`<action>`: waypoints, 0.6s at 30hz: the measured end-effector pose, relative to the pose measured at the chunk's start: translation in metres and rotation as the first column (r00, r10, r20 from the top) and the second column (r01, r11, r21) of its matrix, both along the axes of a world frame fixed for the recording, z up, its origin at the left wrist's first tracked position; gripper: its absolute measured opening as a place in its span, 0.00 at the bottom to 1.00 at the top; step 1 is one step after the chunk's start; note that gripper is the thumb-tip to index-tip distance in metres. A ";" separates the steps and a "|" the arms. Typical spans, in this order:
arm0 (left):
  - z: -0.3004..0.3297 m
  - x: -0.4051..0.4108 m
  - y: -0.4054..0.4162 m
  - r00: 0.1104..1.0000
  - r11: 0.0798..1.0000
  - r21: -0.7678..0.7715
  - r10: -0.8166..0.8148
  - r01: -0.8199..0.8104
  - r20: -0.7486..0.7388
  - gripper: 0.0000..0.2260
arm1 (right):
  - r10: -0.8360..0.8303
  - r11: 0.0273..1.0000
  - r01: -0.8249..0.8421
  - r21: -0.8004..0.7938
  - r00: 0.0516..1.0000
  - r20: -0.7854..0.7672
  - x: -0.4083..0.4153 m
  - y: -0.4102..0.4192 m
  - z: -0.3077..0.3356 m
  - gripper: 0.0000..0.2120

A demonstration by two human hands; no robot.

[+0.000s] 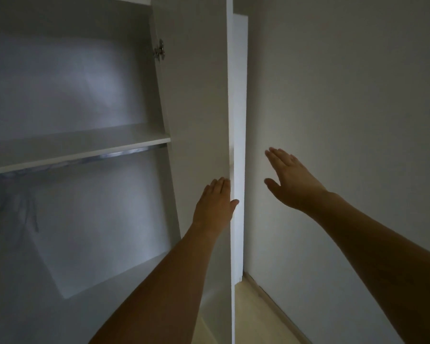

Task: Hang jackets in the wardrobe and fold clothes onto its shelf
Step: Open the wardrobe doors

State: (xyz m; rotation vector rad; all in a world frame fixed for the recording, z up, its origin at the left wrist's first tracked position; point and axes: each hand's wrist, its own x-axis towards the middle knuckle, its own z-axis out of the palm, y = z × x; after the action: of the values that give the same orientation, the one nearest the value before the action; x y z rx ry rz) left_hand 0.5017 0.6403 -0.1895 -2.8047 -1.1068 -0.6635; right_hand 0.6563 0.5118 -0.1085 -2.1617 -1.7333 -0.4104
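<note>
Left hand (215,202) flat on wardrobe door (199,120) edge, right hand (291,177) spread, empty, garment under shelf (77,147) blurred.

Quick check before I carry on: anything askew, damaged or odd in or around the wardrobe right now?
Nothing stands out. The wardrobe door is swung open, with the left hand on its edge and the right hand open beside the wall. The shelf looks level, the hinge intact. Dark fabric shows dimly under the shelf; too dim to judge.
</note>
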 end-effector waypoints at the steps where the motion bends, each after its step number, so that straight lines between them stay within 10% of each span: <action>1: 0.002 -0.001 -0.006 1.000 1.000 0.014 -0.027 0.027 0.011 0.29 | -0.028 1.000 0.027 -0.010 0.999 -0.017 -0.005 -0.011 -0.003 0.32; 18: 0.000 -0.016 -0.192 0.910 0.909 -0.049 -0.415 0.415 0.013 0.27 | -0.392 0.919 0.374 -0.123 0.899 -0.197 -0.071 -0.256 -0.052 0.31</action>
State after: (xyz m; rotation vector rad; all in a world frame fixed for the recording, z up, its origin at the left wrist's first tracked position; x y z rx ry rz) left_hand 0.4853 0.4485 -0.1899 -3.1118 -0.5255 -0.6704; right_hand 0.5858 0.2559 -0.1608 -2.5062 -1.2248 -0.1863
